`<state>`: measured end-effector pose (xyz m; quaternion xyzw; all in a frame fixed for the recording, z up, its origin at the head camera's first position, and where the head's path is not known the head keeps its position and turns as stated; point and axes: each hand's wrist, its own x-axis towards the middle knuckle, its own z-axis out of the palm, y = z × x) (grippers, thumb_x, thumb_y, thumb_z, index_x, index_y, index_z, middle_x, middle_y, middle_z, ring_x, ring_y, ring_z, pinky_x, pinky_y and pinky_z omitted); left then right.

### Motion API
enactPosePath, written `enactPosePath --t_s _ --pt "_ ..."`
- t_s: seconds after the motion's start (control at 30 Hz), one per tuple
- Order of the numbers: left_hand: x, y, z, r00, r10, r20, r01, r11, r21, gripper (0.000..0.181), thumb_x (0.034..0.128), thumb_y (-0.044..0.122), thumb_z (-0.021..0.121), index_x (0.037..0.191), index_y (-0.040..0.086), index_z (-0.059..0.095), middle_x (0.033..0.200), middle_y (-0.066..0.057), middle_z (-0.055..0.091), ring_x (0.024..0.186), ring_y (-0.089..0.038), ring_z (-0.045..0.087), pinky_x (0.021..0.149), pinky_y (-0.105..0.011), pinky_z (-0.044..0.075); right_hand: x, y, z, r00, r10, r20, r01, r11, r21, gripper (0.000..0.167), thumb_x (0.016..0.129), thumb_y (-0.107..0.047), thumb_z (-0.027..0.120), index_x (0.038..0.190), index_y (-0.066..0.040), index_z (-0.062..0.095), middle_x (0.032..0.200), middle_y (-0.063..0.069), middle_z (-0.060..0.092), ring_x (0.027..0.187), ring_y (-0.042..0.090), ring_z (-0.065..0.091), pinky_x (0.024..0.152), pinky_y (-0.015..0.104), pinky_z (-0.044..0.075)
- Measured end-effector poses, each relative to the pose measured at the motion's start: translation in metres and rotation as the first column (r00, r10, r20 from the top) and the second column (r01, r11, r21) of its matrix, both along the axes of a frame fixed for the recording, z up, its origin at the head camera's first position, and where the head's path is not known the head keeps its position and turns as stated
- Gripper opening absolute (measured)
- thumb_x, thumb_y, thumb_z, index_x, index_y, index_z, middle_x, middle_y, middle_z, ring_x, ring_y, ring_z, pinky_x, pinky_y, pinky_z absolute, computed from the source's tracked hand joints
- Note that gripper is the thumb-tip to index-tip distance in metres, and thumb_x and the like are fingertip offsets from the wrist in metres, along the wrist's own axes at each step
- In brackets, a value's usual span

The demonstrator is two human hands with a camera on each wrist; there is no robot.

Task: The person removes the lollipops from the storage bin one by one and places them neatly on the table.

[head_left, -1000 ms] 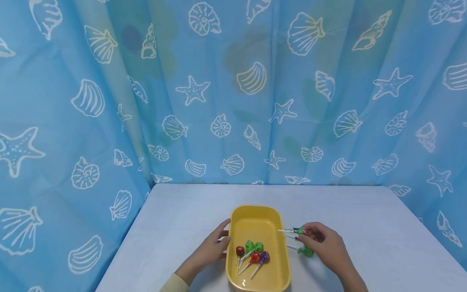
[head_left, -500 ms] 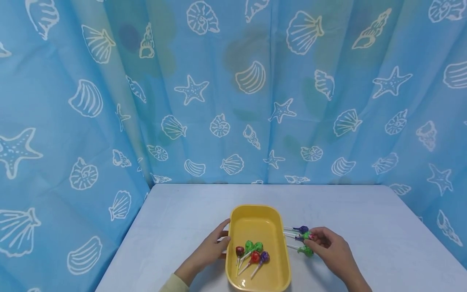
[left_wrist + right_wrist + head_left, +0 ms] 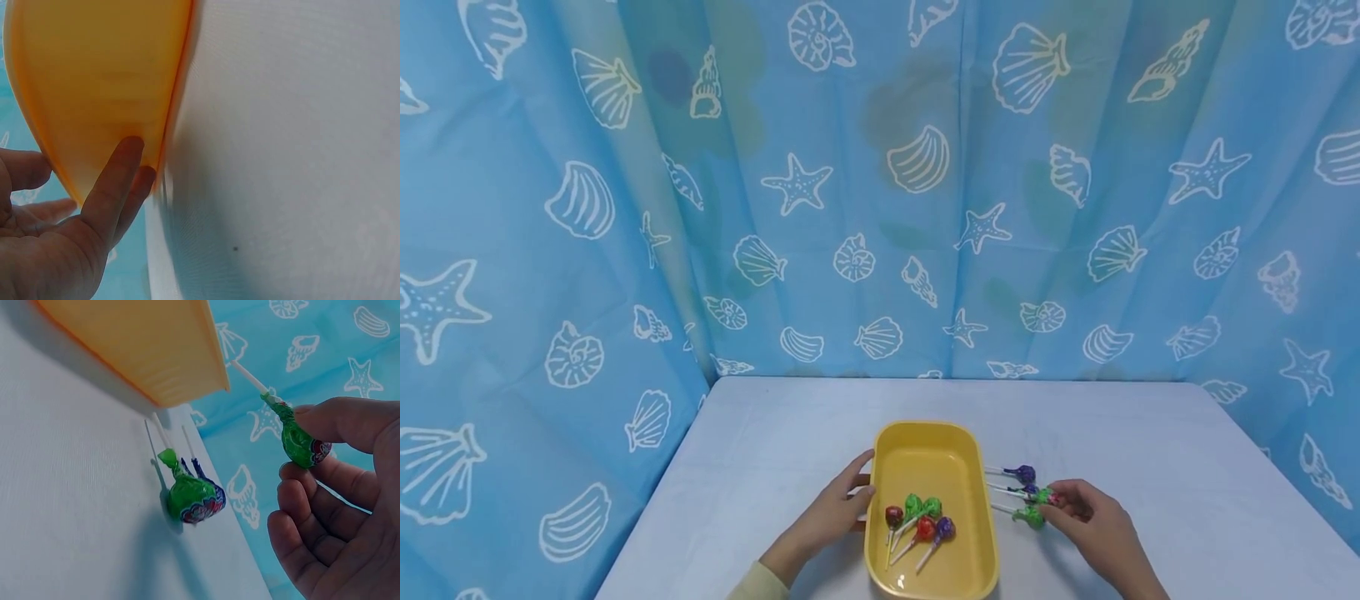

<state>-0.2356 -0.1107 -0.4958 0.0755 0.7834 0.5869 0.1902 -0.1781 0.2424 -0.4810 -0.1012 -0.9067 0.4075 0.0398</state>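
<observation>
Your right hand (image 3: pixel 1097 521) pinches a green lollipop (image 3: pixel 297 440) between thumb and finger, near the other lollipops (image 3: pixel 190 497) right of the yellow tray (image 3: pixel 922 462). Your left hand (image 3: pixel 831 510), fingers fairly straight, touches the tray's left side.

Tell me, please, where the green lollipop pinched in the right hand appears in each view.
Head: low in the picture, right of centre, the green lollipop in the right hand.
Left wrist: not in it.
Right wrist: right of centre, about mid-height, the green lollipop.
Shared landmark: the yellow tray, in all three views.
</observation>
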Motion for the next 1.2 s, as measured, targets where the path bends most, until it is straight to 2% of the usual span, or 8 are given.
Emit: enactPosePath --t_s 0.17,0.27,0.53,0.73,0.97,1.2 --pt "-0.002 0.0 0.0 1.0 -0.004 0.005 0.003 1.0 0.007 0.06 0.1053 0.014 0.052 0.161 0.017 0.029 0.146 -0.025 0.047 0.124 -0.043 0.057 0.079 -0.044 0.064 0.0 0.003 -0.003 1.0 -0.004 0.031 0.005 1.0 -0.024 0.039 0.087 -0.024 0.079 0.114 0.002 0.067 0.089 0.002 0.067 0.08 0.017 0.062 0.067 0.031 0.056" --pt "-0.002 0.0 -0.001 1.0 0.0 0.001 0.0 1.0 0.013 0.061 0.1052 0.013 0.052 0.161 0.017 0.029 0.147 -0.025 0.047 0.124 -0.043 0.057 0.079 -0.043 0.064 -0.001 0.003 -0.005 0.999 -0.004 0.035 0.005 1.0 -0.029 0.039 0.087 -0.023 0.079 0.113 0.003 0.067 0.09 0.002 0.067 0.081 0.017 0.063 0.069 0.032 0.058" --pt "0.0 -0.001 0.0 1.0 -0.002 -0.006 0.002 1.0 0.021 0.06 0.1055 0.013 0.051 0.161 0.017 0.029 0.146 -0.025 0.048 0.122 -0.041 0.058 0.078 -0.043 0.064 0.0 0.005 -0.017 0.998 0.025 0.059 -0.025 1.0 -0.005 0.038 0.085 -0.023 0.081 0.11 0.002 0.067 0.087 0.0 0.066 0.079 0.016 0.064 0.068 0.034 0.059" --pt "0.002 -0.001 -0.001 1.0 -0.012 -0.027 0.012 1.0 0.018 0.06 0.1058 0.013 0.051 0.161 0.016 0.028 0.146 -0.025 0.048 0.12 -0.041 0.06 0.079 -0.043 0.064 0.001 0.007 -0.021 0.995 0.037 0.093 -0.036 0.999 -0.003 0.036 0.083 -0.024 0.083 0.104 0.001 0.067 0.086 0.001 0.066 0.077 0.016 0.063 0.066 0.034 0.058" --pt "0.001 0.0 -0.002 0.998 -0.017 -0.055 0.017 1.0 -0.011 0.06 0.1058 0.015 0.051 0.161 0.018 0.029 0.146 -0.024 0.048 0.12 -0.04 0.06 0.078 -0.043 0.064 0.0 0.008 -0.024 0.983 0.047 0.177 -0.052 0.998 0.025 0.037 0.081 -0.025 0.085 0.098 0.001 0.067 0.084 0.002 0.066 0.076 0.017 0.062 0.067 0.038 0.058" --pt "0.002 -0.002 -0.004 0.998 -0.019 -0.059 0.019 1.0 -0.008 0.06 0.1058 0.015 0.051 0.161 0.018 0.029 0.147 -0.025 0.048 0.12 -0.041 0.06 0.079 -0.044 0.064 0.0 0.006 -0.027 0.979 0.061 0.193 -0.07 0.997 0.038 0.035 0.081 -0.026 0.085 0.095 0.001 0.067 0.082 0.001 0.066 0.074 0.016 0.062 0.067 0.039 0.058"
